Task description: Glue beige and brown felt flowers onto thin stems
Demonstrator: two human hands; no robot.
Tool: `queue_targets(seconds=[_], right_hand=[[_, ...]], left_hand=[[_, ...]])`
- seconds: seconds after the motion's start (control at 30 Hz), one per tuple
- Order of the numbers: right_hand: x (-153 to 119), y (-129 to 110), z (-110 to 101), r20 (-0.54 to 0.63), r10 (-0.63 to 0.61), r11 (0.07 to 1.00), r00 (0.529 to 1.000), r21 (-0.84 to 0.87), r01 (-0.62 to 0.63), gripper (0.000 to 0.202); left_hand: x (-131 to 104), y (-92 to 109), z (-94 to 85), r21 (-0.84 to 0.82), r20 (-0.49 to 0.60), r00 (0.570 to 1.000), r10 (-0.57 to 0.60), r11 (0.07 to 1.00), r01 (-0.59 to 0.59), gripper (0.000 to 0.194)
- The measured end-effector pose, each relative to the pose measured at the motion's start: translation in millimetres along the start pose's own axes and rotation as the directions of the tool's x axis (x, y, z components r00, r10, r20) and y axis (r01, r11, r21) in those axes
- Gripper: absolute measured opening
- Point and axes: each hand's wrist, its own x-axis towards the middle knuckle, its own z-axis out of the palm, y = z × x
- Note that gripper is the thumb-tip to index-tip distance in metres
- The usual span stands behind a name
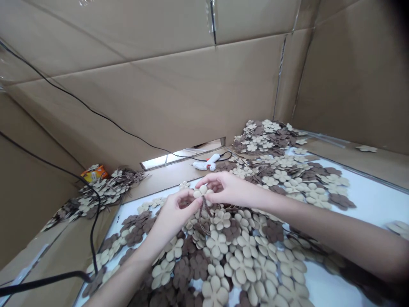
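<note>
Between my hands is a small cream fabric flower (pixel 201 192), held above a spread of loose petals. A thin brown cord (pixel 202 217) hangs down from it in a loop. My left hand (pixel 179 205) pinches the flower's left lower side between thumb and fingers. From the right, my right hand (pixel 220 186) grips the same flower, with its fingers curled behind. The fingertips hide part of the flower's edge and back. Below lie many cream flower shapes (pixel 217 243) and brown flower shapes (pixel 198 265), overlapping on a white board.
A white glue gun (pixel 206 163) rests behind my hands, by a slot in the cardboard wall (pixel 179 102). Flower heaps stand at back right (pixel 268 136) and left (pixel 105 192), beside an orange packet (pixel 95 173). A black cable (pixel 96 221) runs along the left.
</note>
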Motion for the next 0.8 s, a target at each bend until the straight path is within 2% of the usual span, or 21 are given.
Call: queue_targets(seconds=[0.13,0.3,0.47,0.53,0.63,0.73,0.8], right_hand=[[-0.6,-1.6,0.8,0.002,0.005,1.0,1.0,-0.027,-0.005,0.04],[-1.9,-8.6,3.4,0.008,0.035,0.999,0.999,-0.01,-0.035,0.041],[-1.8,-15.4,-2.7,-0.026,0.02,1.0,0.999,0.012,-0.02,0.033],[-3.8,-20.1,-5.4,-0.089,-0.032,0.997,0.996,-0.067,0.026,0.029],[-8.6,-26.2,-6.9,-0.15,-0.18,0.965,0.972,-0.22,0.144,0.024],[-11.5,-27.4,-6.7,-0.129,-0.289,0.921,0.949,-0.309,0.238,0.025],[-11.3,-25.4,-6.9,-0.1,-0.32,0.903,0.942,-0.335,0.271,0.027]], left_hand=[[0.2,3.5,-2.1,0.022,0.039,0.999,0.004,1.0,-0.005,0.02],[-0.9,2.5,0.6,0.011,0.007,0.999,0.032,0.999,-0.032,0.022],[-2.8,0.9,0.2,0.005,-0.029,0.998,0.053,0.999,-0.053,0.024],[-2.9,0.3,0.0,0.005,-0.042,0.998,0.039,0.999,-0.039,0.024],[-2.4,-1.1,1.5,-0.027,-0.019,1.0,0.018,0.999,-0.019,0.024],[-2.0,-2.9,4.0,-0.053,0.003,1.0,0.019,0.998,-0.019,0.024],[-2.1,-3.6,5.2,-0.07,0.019,1.0,0.012,0.998,-0.011,0.025]])
